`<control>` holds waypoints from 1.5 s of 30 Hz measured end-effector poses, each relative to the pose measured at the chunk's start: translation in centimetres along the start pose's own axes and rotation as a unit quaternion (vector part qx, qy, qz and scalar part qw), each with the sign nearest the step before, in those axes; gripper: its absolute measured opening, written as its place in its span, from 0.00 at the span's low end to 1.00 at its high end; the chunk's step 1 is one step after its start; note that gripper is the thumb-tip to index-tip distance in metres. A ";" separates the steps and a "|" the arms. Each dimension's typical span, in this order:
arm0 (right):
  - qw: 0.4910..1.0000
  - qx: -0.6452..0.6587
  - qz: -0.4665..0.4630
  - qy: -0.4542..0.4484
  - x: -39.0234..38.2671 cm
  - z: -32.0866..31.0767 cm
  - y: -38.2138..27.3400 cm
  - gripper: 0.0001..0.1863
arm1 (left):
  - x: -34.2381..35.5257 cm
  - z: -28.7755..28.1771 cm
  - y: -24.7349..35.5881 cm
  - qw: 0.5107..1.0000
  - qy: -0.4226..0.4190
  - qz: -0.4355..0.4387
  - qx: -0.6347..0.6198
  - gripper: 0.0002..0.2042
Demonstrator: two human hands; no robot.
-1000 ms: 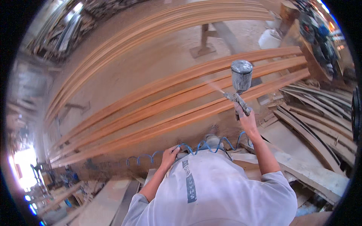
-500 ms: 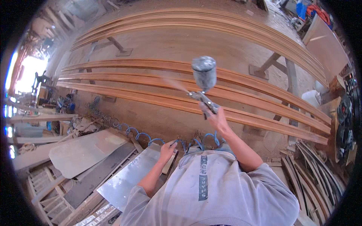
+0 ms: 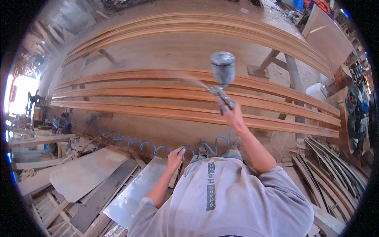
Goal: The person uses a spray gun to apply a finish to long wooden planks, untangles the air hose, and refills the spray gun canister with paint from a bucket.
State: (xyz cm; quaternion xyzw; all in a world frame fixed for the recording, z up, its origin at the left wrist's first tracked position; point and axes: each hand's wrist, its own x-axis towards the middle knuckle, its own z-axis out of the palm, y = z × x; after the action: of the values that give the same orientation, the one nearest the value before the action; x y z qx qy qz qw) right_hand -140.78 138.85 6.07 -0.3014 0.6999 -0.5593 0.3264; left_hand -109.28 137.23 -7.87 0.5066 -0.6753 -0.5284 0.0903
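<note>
My right hand (image 3: 233, 116) grips a paint-spattered metal spray gun (image 3: 220, 95) with a silver cup (image 3: 223, 67) upright on top. A pale mist leaves the nozzle toward the left, above several long reddish-brown wood mouldings (image 3: 154, 91) lying side by side on supports. My left hand (image 3: 175, 158) is closed on the coiled blue air hose (image 3: 162, 149) low in front of my body. The hose runs off to the left across the floor and loops behind my waist area.
More mouldings (image 3: 193, 21) lie beyond on wooden trestles (image 3: 265, 63). Boards and sheets (image 3: 87, 173) are piled at lower left, long offcuts (image 3: 327, 177) at lower right. A white container (image 3: 316, 91) and dark clutter (image 3: 355, 114) stand at the right. A bright opening (image 3: 21, 91) is at the left.
My view has swung round along the mouldings since a second ago. My right hand has moved leftward, then slightly right again, with the gun still spraying. My left hand stays on the hose.
</note>
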 end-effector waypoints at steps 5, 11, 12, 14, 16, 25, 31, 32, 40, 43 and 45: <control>0.989 -0.005 0.067 0.129 -3.5 -10.5 1.5 0.14 | 2.2 2.6 4.9 0.993 -0.108 -0.001 0.046 0.17; 0.957 0.000 0.064 0.282 -7.8 -23.3 3.7 0.15 | 4.1 9.3 8.7 0.979 -0.187 0.025 0.079 0.18; 0.949 -0.004 0.051 0.312 -8.6 -25.9 4.2 0.15 | 4.2 10.7 10.1 0.976 -0.199 0.029 0.086 0.18; 0.933 -0.011 0.063 0.353 -10.2 -31.0 5.0 0.15 | 4.2 13.4 12.7 0.970 -0.224 0.021 0.095 0.18; 0.923 -0.017 0.109 0.369 -11.1 -36.0 4.9 0.16 | 4.3 16.2 14.8 0.965 -0.243 -0.004 0.098 0.18; 0.896 -0.131 0.074 0.417 -11.5 -44.7 8.4 0.19 | 0.2 19.4 16.4 0.975 -0.180 -0.009 0.126 0.19; 0.952 0.063 0.084 0.289 -13.8 -31.9 1.4 0.18 | -3.3 16.1 7.7 0.985 -0.028 -0.002 0.170 0.18; 0.957 0.084 0.098 0.258 -14.5 -29.9 0.1 0.17 | -4.3 15.1 6.6 0.984 0.021 0.008 0.178 0.17; 0.980 0.148 -0.009 -0.135 -10.9 -13.5 -3.7 0.24 | -5.2 5.9 3.1 0.960 0.251 -0.101 0.074 0.15; 0.958 0.106 -0.012 -0.266 -10.0 -7.1 -5.8 0.16 | -5.7 4.0 -0.8 0.944 0.325 -0.055 -0.003 0.14; 0.943 0.077 -0.050 -0.320 -9.3 -2.8 -6.0 0.14 | -5.3 2.3 -1.9 0.938 0.336 -0.081 -0.038 0.14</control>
State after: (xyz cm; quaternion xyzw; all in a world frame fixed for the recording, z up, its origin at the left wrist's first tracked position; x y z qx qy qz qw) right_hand -137.03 146.63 13.51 -0.4734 0.4973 -0.5007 0.5271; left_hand -107.16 142.93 -8.12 0.7037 -0.5415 -0.3586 0.2881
